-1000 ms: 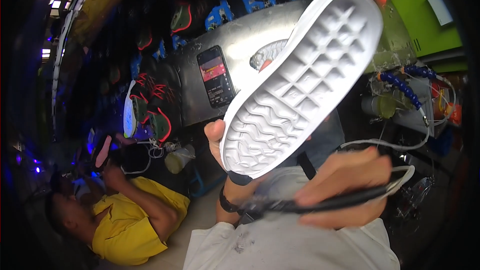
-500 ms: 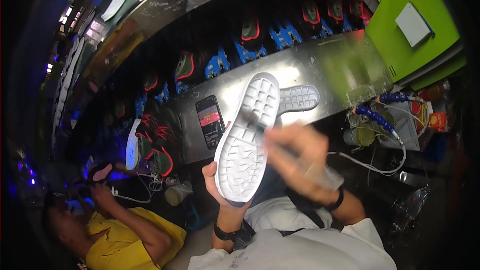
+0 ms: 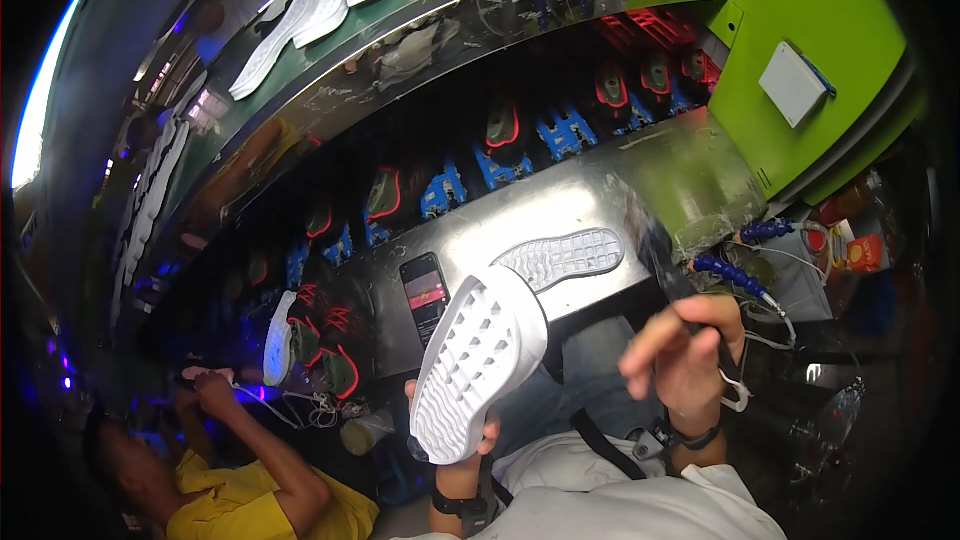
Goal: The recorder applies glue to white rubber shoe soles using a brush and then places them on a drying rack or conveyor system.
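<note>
2 hands: white sole, brush.

Bare metal bench lies open beyond the right hand. The phone and second sole block its left; blue hoses crowd the right.

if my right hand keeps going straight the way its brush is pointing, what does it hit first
Probably the steel bench top. The right hand holds a dark brush aimed up and slightly left, past the loose grey sole lying there. Depth is unclear, so that is a guess.
</note>
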`<state>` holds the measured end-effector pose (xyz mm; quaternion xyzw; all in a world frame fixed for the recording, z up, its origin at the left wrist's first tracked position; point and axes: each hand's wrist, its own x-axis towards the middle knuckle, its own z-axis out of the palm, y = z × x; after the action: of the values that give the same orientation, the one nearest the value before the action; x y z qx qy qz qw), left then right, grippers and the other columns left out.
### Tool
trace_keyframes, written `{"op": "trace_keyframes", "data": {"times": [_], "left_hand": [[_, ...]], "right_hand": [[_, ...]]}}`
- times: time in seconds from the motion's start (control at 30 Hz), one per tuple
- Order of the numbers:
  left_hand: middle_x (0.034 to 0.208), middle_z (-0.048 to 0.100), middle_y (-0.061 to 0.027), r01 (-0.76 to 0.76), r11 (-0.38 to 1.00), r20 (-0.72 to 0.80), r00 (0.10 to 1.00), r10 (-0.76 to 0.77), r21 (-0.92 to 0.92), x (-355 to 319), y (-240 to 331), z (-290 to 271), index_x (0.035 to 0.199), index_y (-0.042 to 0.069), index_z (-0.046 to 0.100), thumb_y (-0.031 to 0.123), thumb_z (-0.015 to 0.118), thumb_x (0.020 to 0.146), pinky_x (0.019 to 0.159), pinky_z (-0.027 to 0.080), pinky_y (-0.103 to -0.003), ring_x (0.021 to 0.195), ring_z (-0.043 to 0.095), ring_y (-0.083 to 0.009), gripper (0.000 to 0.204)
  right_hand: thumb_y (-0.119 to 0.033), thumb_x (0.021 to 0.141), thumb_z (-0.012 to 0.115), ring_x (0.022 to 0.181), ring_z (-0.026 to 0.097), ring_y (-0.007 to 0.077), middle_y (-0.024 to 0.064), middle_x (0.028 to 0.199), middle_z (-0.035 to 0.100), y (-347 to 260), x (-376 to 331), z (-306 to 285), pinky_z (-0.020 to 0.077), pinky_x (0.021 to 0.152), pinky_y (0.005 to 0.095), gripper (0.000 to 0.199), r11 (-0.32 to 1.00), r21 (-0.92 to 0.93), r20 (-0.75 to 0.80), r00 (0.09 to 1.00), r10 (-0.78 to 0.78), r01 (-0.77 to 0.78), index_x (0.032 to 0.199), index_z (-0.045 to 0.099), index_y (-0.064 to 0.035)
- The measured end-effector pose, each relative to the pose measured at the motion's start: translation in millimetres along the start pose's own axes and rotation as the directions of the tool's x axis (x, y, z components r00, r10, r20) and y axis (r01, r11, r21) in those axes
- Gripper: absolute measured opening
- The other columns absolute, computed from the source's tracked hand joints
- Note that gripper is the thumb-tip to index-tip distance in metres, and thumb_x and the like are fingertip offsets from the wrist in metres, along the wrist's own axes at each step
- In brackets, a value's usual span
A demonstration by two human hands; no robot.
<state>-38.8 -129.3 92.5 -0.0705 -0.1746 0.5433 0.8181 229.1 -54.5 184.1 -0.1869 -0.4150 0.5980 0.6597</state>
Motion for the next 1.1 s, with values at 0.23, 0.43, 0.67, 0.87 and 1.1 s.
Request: {"op": "trace_keyframes", "data": {"times": [0.23, 0.43, 0.67, 0.87, 1.1], "left_hand": [[0.155, 0.03, -0.0366, 0.157, 0.966, -0.255, 0.962, -0.102, 0.206, 1, 3, 15, 0.16, 0.007, 0.023, 0.064, 0.048, 0.089, 0.083, 0.05, -0.066, 0.112, 0.05, -0.0664, 0.094], [0.162, 0.02, -0.0321, 0.221, 0.803, -0.334, 0.942, -0.028, 0.554, 29, 20, 39, 0.16, 0.002, 0.021, 0.053, 0.055, 0.082, 0.098, 0.035, -0.081, 0.14, 0.029, -0.062, 0.099], [0.138, 0.059, -0.0213, -0.375, 0.375, 0.136, 0.837, 0.529, 0.848, 294, -23, 142, 0.148, -0.01, 0.038, 0.038, 0.04, 0.104, 0.1, 0.05, -0.046, 0.118, 0.062, -0.0312, 0.065], [0.139, 0.05, -0.0253, 0.406, -0.913, 0.519, 0.786, 0.336, -0.024, 417, 99, 158, 0.139, 0.003, 0.055, 0.029, 0.071, 0.088, 0.101, 0.045, -0.053, 0.124, 0.055, -0.0454, 0.059], [0.123, 0.054, -0.0172, 0.29, -0.957, 0.569, 0.788, 0.236, -0.004, 429, 126, 158, 0.118, 0.003, 0.064, 0.028, 0.071, 0.088, 0.091, 0.048, -0.056, 0.11, 0.059, -0.0409, 0.039]], "right_hand": [[-0.006, 0.075, 0.087, 0.097, 0.068, 0.0175, 0.0148, 0.107, 0.073, 15, 56, 15, 0.0523, 0.09, 0.0308, 0.065, 0.935, -0.355, 0.141, 0.987, 0.075, -0.02, 0.129, 0.051, -0.0005], [-0.012, 0.091, 0.072, 0.091, 0.067, 0.0187, 0.015, 0.098, 0.074, 49, 56, -42, 0.052, 0.085, 0.0327, 0.043, 0.926, -0.283, -0.273, 0.946, 0.174, -0.252, 0.127, 0.053, 0.0004], [-0.019, 0.082, 0.081, 0.099, 0.061, 0.0409, 0.024, 0.107, 0.065, 119, 20, -103, 0.0489, 0.087, 0.0445, 0.051, 0.322, -0.93, -0.229, 0.963, -0.139, -0.175, 0.124, 0.059, 0.0002], [-0.001, 0.081, 0.075, 0.082, 0.067, 0.0325, 0.0187, 0.097, 0.065, 140, 27, -120, 0.0531, 0.074, 0.0395, 0.045, 0.343, -0.933, -0.178, 0.967, -0.18, -0.108, 0.123, 0.06, -0.002], [0.0, 0.084, 0.071, 0.07, 0.065, 0.0146, 0.011, 0.095, 0.068, 126, 31, -137, 0.0545, 0.066, 0.0312, 0.046, 0.591, -0.78, -0.262, 0.965, -0.008, -0.207, 0.128, 0.059, -0.0031]]}}
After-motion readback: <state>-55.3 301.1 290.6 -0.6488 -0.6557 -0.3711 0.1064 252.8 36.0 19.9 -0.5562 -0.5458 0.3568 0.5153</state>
